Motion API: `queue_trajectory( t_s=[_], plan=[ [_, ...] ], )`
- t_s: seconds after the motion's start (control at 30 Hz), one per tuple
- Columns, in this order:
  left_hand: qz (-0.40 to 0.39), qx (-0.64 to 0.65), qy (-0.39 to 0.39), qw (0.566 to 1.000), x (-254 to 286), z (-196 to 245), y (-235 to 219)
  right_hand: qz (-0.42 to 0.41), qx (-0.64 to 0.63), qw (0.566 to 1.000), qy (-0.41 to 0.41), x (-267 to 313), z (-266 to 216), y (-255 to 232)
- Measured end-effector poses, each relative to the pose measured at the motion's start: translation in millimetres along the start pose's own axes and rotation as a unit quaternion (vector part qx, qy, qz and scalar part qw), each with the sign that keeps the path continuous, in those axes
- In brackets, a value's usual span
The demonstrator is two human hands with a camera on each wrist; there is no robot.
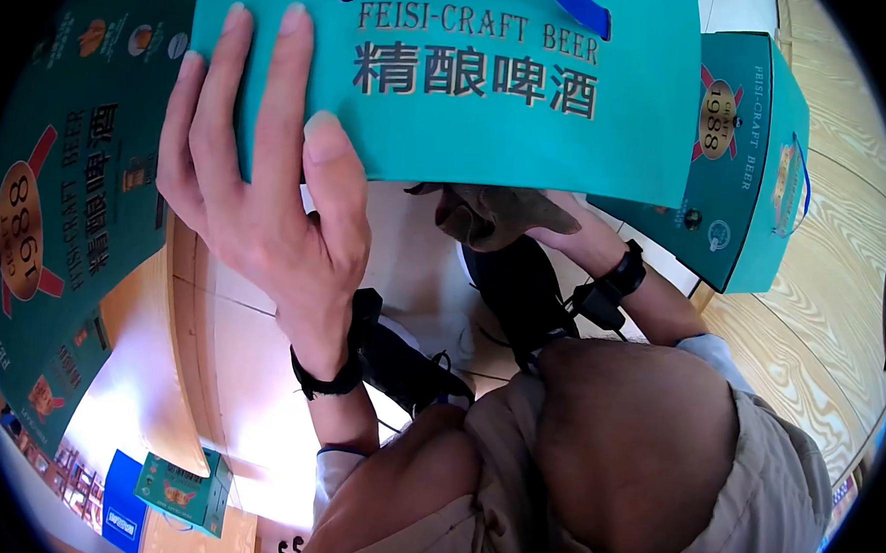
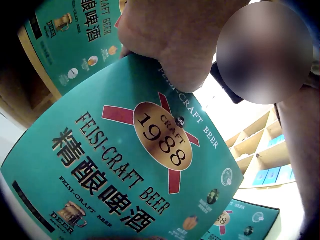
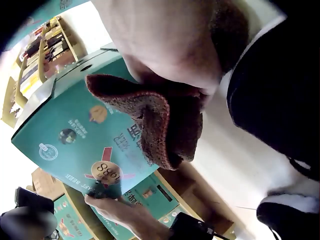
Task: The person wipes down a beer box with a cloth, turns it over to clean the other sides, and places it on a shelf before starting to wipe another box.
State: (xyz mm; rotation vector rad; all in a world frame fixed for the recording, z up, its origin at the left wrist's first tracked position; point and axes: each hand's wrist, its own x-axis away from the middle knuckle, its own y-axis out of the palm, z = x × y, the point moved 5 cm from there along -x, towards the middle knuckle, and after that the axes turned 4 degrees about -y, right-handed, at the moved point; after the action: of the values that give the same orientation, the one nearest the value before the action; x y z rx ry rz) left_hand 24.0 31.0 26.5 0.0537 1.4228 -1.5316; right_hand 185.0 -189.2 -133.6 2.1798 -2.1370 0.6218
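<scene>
A green beer carton [image 1: 632, 116], printed with "FEISI-CRAFT BEER", is tilted up in front of the person's knees. My left hand [image 1: 267, 187] lies against it, fingers long and spread over the carton's left part. In the left wrist view the carton's broad face [image 2: 110, 135] bears a gold "1988" oval. My right hand [image 3: 165, 45] grips a folded brown cloth [image 3: 160, 120] against the carton's lower side. From the head, that cloth [image 1: 496, 219] shows beneath the carton's near edge, and the right fingers are hidden.
Similar green cartons stand at the left [image 1: 66, 207] and right [image 1: 748, 182], the right one by a wood-grain surface [image 1: 821, 326]. A smaller carton [image 1: 186, 493] and a blue box [image 1: 124, 500] are at lower left. Black shoes [image 1: 522, 291] rest on the floor below.
</scene>
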Motion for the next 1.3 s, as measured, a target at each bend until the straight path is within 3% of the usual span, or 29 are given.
queue_trajectory(
  t_s=[0.07,0.1,0.13,0.2,0.23,0.3,0.33,0.37,0.4,0.43,0.47,0.53,0.57,0.6,0.67,0.7,0.73,0.8,0.87,0.93,1.03,1.13,1.2,1.27,1.3],
  plan=[
    [-0.002,-0.003,0.0,1.0,0,-1,-1,0.029,-0.28,0.959,-0.014,-5,-3,1],
    [-0.001,-0.003,0.003,1.0,0,-1,-1,0.101,-0.403,0.883,0.218,-8,-1,4],
    [0.0,-0.002,0.005,1.0,0,-1,-1,0.102,-0.402,0.884,0.218,-9,-1,0],
    [0.003,0.002,0.005,1.0,1,-2,0,0.095,-0.594,0.771,0.209,-11,-4,0],
    [0.004,0.002,0.006,1.0,1,-2,0,0.097,-0.594,0.771,0.209,-8,-7,-1],
    [0.002,0.005,0.001,1.0,1,0,0,0.184,-0.584,0.748,0.256,5,-7,-7],
    [0.0,0.006,-0.005,1.0,0,0,-1,0.184,-0.585,0.748,0.254,9,-1,-13],
    [0.0,0.005,-0.002,1.0,0,1,-1,0.088,-0.347,0.919,0.162,5,-2,-24],
    [0.011,0.017,0.002,1.0,0,0,0,-0.016,-0.075,0.996,0.052,2,-7,-22],
    [0.02,0.028,0.007,0.999,1,-2,1,0.01,-0.457,0.889,0.021,-1,-19,-15],
    [0.018,0.025,0.011,0.999,1,-15,12,0.01,-0.461,0.887,0.018,-6,-29,-16],
    [0.142,0.047,0.155,0.977,6,-34,24,0.008,-0.344,0.935,0.089,-11,-43,-18],
    [0.131,0.054,0.144,0.979,5,-33,22,-0.026,-0.215,0.976,0.02,-13,-48,-20],
    [0.133,0.053,0.146,0.979,6,-17,13,-0.025,-0.215,0.976,0.016,-11,-44,-18],
    [0.013,0.064,-0.026,0.998,2,0,0,0.066,-0.379,0.922,0.038,-7,-33,-19],
    [0.0,0.064,-0.019,0.998,2,-1,-1,0.022,-0.137,0.99,0.034,-2,-44,-29],
    [0.007,0.063,-0.015,0.998,2,0,-3,0.024,-0.133,0.99,0.026,2,-45,-31],
    [-0.006,0.088,-0.031,0.996,-1,3,-4,0.081,-0.345,0.931,0.085,9,-28,-34],
    [-0.008,0.09,-0.028,0.996,-2,5,-10,0.129,-0.3,0.942,0.081,20,-10,-39],
    [-0.053,0.078,-0.042,0.995,-4,5,-9,0.183,-0.332,0.916,0.13,27,-5,-40],
    [-0.058,0.07,-0.037,0.995,-5,5,-13,0.261,-0.394,0.858,0.201,35,-4,-34],
    [-0.056,0.083,-0.04,0.994,-7,8,-14,0.294,-0.334,0.867,0.225,40,-18,-44],
    [-0.068,0.059,-0.04,0.995,-9,6,-13,0.287,-0.332,0.876,0.2,44,-14,-54],
    [-0.068,0.067,-0.032,0.995,-11,5,-13,0.266,-0.225,0.922,0.168,45,-3,-62],
    [-0.072,0.053,-0.032,0.995,-11,4,-13,0.283,-0.259,0.91,0.157,46,-22,-61]
  ],
)
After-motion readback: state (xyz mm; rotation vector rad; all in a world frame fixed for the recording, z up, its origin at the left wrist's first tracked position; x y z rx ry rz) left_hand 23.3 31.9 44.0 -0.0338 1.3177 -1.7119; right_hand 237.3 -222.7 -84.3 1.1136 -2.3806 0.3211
